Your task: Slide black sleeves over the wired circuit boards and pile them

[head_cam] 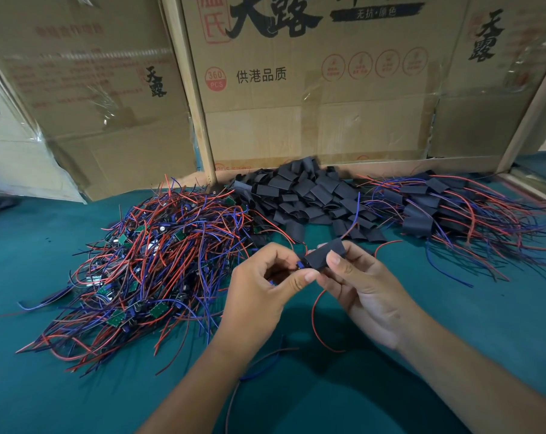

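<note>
My right hand holds a black sleeve in its fingers, just above the green bench. My left hand pinches a little circuit board at the sleeve's open end, and its red wire hangs down between my hands. A big heap of wired boards lies to my left. Loose sleeves sit in the middle at the back. The finished pile is on my right.
</note>
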Demonstrator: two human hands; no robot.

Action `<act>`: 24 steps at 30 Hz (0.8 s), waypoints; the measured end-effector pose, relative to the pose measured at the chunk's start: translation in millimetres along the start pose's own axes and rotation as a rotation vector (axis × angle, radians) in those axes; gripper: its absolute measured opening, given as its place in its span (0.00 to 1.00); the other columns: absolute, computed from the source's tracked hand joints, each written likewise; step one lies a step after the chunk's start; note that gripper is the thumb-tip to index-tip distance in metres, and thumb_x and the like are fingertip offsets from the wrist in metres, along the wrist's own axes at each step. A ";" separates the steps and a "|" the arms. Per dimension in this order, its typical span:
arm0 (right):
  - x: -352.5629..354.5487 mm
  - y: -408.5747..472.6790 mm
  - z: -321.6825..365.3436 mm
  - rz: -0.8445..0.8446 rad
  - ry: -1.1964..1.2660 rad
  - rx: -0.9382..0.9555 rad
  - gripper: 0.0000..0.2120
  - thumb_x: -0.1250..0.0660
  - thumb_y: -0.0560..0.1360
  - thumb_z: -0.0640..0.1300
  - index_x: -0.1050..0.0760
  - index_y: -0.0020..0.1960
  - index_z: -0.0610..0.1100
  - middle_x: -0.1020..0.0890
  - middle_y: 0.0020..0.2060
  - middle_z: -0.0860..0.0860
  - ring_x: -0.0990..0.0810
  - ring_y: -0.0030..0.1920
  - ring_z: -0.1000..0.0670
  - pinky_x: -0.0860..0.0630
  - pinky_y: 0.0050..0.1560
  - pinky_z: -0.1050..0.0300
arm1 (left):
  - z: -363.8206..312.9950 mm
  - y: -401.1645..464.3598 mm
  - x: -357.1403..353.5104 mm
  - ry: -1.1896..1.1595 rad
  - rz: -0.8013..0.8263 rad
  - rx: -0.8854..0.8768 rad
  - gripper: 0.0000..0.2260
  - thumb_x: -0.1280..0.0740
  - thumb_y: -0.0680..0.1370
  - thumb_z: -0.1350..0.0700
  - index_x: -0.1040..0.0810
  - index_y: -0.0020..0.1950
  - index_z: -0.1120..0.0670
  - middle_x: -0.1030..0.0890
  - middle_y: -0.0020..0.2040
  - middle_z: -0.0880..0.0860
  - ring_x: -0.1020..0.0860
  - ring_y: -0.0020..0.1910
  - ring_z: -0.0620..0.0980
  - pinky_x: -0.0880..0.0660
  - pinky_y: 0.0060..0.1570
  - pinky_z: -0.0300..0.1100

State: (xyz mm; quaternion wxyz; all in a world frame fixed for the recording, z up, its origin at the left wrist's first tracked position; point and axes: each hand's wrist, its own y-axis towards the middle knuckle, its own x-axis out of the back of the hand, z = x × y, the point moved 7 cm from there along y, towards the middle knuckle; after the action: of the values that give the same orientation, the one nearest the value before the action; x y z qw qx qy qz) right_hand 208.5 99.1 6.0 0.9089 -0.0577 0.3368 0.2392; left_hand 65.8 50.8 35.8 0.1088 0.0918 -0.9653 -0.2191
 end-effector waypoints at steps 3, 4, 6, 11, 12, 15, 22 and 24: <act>-2.0 0.2 2.2 0.013 -0.024 0.017 0.15 0.21 0.64 0.43 0.19 0.48 0.40 0.15 0.48 0.43 0.15 0.47 0.49 0.19 0.45 0.61 | 1.1 0.2 -1.4 -0.013 0.058 0.024 0.12 0.23 0.70 0.46 0.21 0.44 0.50 0.19 0.40 0.50 0.23 0.40 0.44 0.25 0.43 0.37; -1.3 0.6 2.8 0.005 -0.018 0.019 0.14 0.23 0.66 0.41 0.20 0.49 0.39 0.15 0.48 0.43 0.15 0.47 0.49 0.19 0.45 0.61 | 1.5 0.3 -2.2 -0.024 0.095 0.034 0.10 0.23 0.71 0.49 0.20 0.45 0.50 0.19 0.41 0.49 0.22 0.41 0.44 0.24 0.44 0.37; 2.1 1.6 4.3 -0.027 -0.008 0.016 0.14 0.26 0.67 0.38 0.22 0.51 0.38 0.16 0.48 0.43 0.15 0.47 0.49 0.19 0.44 0.62 | 2.7 0.6 -2.2 -0.049 0.165 0.052 0.04 0.25 0.75 0.56 0.18 0.47 0.51 0.16 0.43 0.48 0.20 0.43 0.43 0.25 0.47 0.35; 2.6 1.9 3.0 -0.007 -0.026 -0.014 0.14 0.28 0.69 0.36 0.21 0.54 0.37 0.17 0.53 0.41 0.15 0.51 0.48 0.20 0.46 0.61 | 1.8 2.1 -0.4 -0.091 0.147 0.066 0.03 0.27 0.75 0.64 0.18 0.46 0.57 0.17 0.39 0.48 0.20 0.39 0.43 0.25 0.43 0.33; 0.8 1.4 3.0 0.011 -0.027 -0.017 0.14 0.29 0.69 0.36 0.20 0.54 0.38 0.17 0.54 0.40 0.16 0.51 0.48 0.20 0.47 0.61 | 2.1 2.4 -0.7 -0.118 0.130 0.077 0.04 0.26 0.75 0.65 0.19 0.45 0.58 0.17 0.39 0.49 0.21 0.37 0.45 0.24 0.42 0.34; -4.5 0.1 4.4 0.060 -0.025 -0.015 0.12 0.30 0.69 0.35 0.18 0.52 0.40 0.17 0.54 0.41 0.16 0.51 0.48 0.20 0.48 0.60 | 3.9 3.3 0.2 -0.187 0.091 0.101 0.06 0.26 0.73 0.66 0.22 0.45 0.59 0.18 0.38 0.50 0.22 0.34 0.48 0.23 0.41 0.38; -10.4 -1.7 5.1 0.096 -0.054 -0.018 0.12 0.31 0.71 0.34 0.19 0.53 0.41 0.18 0.55 0.40 0.16 0.52 0.49 0.20 0.50 0.59 | 5.5 4.5 -0.9 -0.216 0.086 0.108 0.09 0.25 0.71 0.62 0.24 0.45 0.59 0.20 0.36 0.46 0.24 0.33 0.45 0.25 0.35 0.36; -11.9 -2.5 4.8 0.109 -0.062 -0.015 0.12 0.32 0.71 0.33 0.17 0.52 0.42 0.18 0.54 0.40 0.17 0.52 0.48 0.20 0.51 0.59 | 5.9 4.4 -0.7 -0.223 0.094 0.111 0.09 0.25 0.71 0.62 0.24 0.46 0.58 0.20 0.37 0.45 0.23 0.35 0.42 0.25 0.35 0.34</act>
State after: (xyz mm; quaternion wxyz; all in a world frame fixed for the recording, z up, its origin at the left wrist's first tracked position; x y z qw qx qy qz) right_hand 204.6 93.5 17.1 0.9041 -0.0387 0.3091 0.2924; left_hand 64.4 57.3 32.4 0.0057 0.0273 -0.9852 -0.1690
